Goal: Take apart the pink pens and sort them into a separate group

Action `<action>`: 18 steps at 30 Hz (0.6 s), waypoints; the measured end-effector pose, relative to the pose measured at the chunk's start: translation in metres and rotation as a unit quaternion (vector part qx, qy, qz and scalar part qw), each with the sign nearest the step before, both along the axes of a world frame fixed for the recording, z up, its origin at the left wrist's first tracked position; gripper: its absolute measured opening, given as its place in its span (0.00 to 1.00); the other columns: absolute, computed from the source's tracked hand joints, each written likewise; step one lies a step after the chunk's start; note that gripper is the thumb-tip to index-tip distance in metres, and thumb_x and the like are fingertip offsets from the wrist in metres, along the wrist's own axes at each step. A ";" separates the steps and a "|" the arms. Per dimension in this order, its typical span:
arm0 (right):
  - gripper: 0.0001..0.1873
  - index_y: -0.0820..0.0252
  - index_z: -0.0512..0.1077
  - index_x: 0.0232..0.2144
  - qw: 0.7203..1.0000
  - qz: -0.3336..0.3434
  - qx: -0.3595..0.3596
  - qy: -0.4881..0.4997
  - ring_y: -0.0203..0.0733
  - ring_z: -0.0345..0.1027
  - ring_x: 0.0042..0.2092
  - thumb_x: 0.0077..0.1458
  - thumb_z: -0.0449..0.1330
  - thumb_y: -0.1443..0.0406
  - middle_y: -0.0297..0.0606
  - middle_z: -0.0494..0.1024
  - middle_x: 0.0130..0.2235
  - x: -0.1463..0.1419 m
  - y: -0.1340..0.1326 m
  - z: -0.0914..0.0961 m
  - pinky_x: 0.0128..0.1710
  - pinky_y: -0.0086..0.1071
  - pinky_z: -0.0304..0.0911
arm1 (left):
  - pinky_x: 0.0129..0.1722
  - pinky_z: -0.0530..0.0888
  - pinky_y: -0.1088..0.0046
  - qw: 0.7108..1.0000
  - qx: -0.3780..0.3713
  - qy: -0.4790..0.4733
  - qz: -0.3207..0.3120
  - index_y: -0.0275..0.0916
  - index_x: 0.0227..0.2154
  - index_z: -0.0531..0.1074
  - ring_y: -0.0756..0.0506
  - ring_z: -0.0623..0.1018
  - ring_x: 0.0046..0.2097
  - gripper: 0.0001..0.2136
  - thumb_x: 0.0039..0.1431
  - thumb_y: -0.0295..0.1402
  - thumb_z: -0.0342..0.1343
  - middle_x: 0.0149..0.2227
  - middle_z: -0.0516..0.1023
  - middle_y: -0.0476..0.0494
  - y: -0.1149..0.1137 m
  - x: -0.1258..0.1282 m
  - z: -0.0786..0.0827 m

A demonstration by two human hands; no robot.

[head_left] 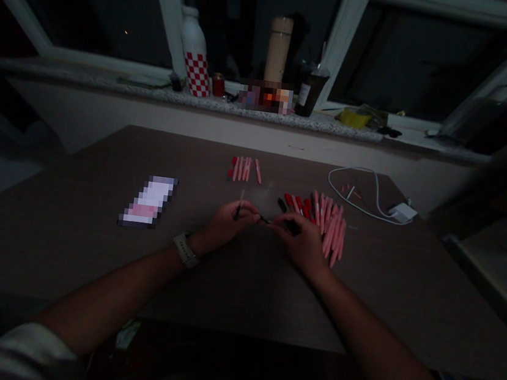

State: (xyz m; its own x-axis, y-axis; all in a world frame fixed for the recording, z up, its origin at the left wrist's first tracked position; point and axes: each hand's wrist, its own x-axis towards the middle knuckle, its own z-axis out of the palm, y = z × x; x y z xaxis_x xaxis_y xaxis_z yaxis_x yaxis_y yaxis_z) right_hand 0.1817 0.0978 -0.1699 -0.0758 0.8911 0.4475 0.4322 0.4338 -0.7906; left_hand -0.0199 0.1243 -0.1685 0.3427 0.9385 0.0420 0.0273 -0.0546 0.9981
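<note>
Under dim light, a head-worn camera looks down on a person working with both hands over a dark wood-grain table (51, 257). The left hand (224, 226), with a pale watch (185, 251) on its wrist, is closed in a tight pinch on a small black piece (236, 214). The right hand (302, 245) is also closed, gripping a slim black pen part (293, 226). Its thin tip (264, 219) reaches toward the left hand's fingers (252, 216), and the two hands nearly meet at the middle of the table.

Just beside the right hand lies a loose heap of pink pens (327, 224) with red ends, a lone black part (282, 205) at its edge. Farther up the table, a small group of pink pens (243, 169) lies roughly side by side. To the right, a white cable (364, 194) loops around tiny red-tipped bits (350, 192) and runs to a white power adapter (402, 212). A blurred rectangular item (148, 202) lies flat at left, too obscured to identify.

Along the granite windowsill (110, 81) beyond stand a bottle with a red-and-white checked pattern (195, 53), a small red can (218, 84), a tall tan cylinder (278, 50) and a dark tumbler (311, 89). A yellow packet (355, 117) lies farther right. A pale sleeve (16, 355) shows at lower left.
</note>
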 end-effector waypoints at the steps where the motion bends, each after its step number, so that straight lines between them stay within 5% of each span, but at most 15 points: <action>1: 0.08 0.58 0.76 0.31 1.000 0.000 0.000 0.002 0.42 0.73 0.34 0.50 0.66 0.60 0.36 0.80 0.32 -0.001 0.000 0.000 0.35 0.32 0.64 | 0.20 0.58 0.79 1.000 0.002 0.000 0.002 0.36 0.35 0.69 0.55 0.64 0.21 0.16 0.51 0.43 0.62 0.29 0.77 0.49 -0.001 0.001 0.001; 12: 0.11 0.55 0.76 0.42 0.996 0.056 0.039 -0.055 0.43 0.73 0.43 0.61 0.55 0.63 0.39 0.80 0.40 -0.002 0.003 0.000 0.43 0.36 0.65 | 0.20 0.57 0.79 1.000 0.007 -0.021 0.019 0.37 0.35 0.67 0.56 0.62 0.20 0.15 0.53 0.43 0.61 0.29 0.78 0.49 -0.003 0.002 0.001; 18: 0.10 0.58 0.72 0.36 0.999 0.008 -0.015 0.052 0.42 0.72 0.37 0.57 0.58 0.58 0.38 0.78 0.35 -0.005 0.002 0.000 0.37 0.33 0.65 | 0.20 0.57 0.79 0.999 0.003 -0.018 0.027 0.37 0.33 0.66 0.56 0.62 0.20 0.15 0.52 0.43 0.61 0.29 0.78 0.49 -0.004 0.003 0.003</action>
